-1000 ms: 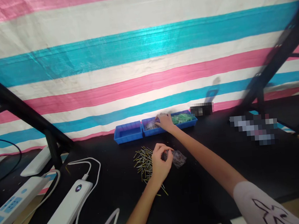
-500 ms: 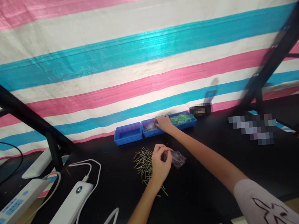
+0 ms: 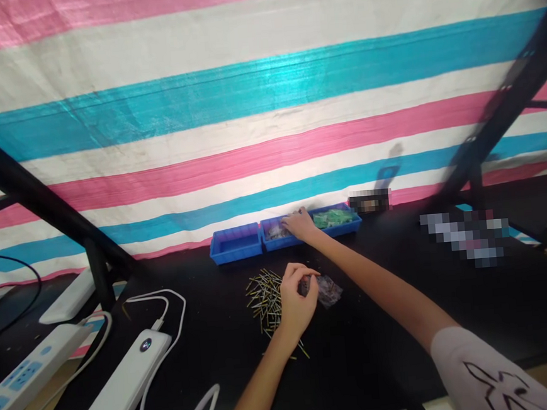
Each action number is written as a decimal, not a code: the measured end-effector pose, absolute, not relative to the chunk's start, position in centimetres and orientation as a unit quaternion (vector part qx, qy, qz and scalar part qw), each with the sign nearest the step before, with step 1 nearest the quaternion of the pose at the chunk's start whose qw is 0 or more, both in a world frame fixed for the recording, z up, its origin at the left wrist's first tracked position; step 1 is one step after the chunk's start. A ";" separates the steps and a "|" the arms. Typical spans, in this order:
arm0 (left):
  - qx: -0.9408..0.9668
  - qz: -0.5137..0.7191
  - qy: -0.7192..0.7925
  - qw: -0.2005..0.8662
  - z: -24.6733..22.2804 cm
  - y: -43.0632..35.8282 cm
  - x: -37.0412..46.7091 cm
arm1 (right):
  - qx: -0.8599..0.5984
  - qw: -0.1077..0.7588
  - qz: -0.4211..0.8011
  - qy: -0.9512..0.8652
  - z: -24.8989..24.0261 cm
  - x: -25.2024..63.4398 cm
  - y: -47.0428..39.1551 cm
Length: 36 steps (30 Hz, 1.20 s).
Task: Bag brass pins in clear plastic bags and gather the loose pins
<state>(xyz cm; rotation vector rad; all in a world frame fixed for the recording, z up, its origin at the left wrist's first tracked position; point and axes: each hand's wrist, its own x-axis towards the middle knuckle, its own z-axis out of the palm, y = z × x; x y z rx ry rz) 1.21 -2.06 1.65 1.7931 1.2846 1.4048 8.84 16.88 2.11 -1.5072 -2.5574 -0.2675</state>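
To the right of the plastic bag (image 3: 330, 291), the black surface (image 3: 384, 348) stretches. Your left hand (image 3: 296, 296) pinches this bag; your right (image 3: 300, 224), over the far blue bin (image 3: 342, 230), has grip I cannot tell.

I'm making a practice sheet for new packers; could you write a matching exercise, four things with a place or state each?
Column one
1. Left hand
2. Right hand
3. Green packets
4. White power bank

Column two
A. Has a white cable at its far end
B. At the middle of a blue tray
C. Beside loose thin rods, at a clear plastic bag
D. In the tray's right part

Pairs: 1-C, 2-B, 3-D, 4-A.
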 end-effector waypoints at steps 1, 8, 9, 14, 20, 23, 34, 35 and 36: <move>0.664 0.516 0.475 0.260 1.6 -2.1 1.2 | -0.503 0.078 -0.096 -0.856 2.2 8.9 16.9; 0.696 0.470 0.498 0.217 1.5 -2.1 1.1 | -0.494 0.073 -0.118 -0.858 3.2 9.9 16.9; 0.706 0.454 0.505 0.200 1.5 -2.0 0.9 | -0.493 0.080 -0.121 -0.858 3.5 10.1 16.7; 0.764 0.339 0.541 0.096 1.2 -1.7 0.1 | -0.476 0.286 -0.120 -0.823 4.8 11.7 13.3; 0.818 0.231 0.524 0.056 -0.4 -1.7 0.3 | -0.490 0.297 0.125 -0.810 2.0 14.2 8.2; 0.822 0.217 0.523 0.060 -0.8 -1.6 0.3 | -0.498 0.244 0.218 -0.803 0.1 15.2 7.0; 0.741 0.338 0.559 0.157 0.0 -0.3 -0.5 | -0.444 0.256 0.391 -0.764 -1.0 17.7 6.5; 0.716 0.369 0.564 0.182 0.1 -0.1 -0.7 | -0.437 0.270 0.417 -0.750 -0.9 17.8 6.5; 0.688 0.402 0.565 0.213 0.2 0.1 -0.9 | -0.431 0.285 0.441 -0.734 -0.7 17.8 6.5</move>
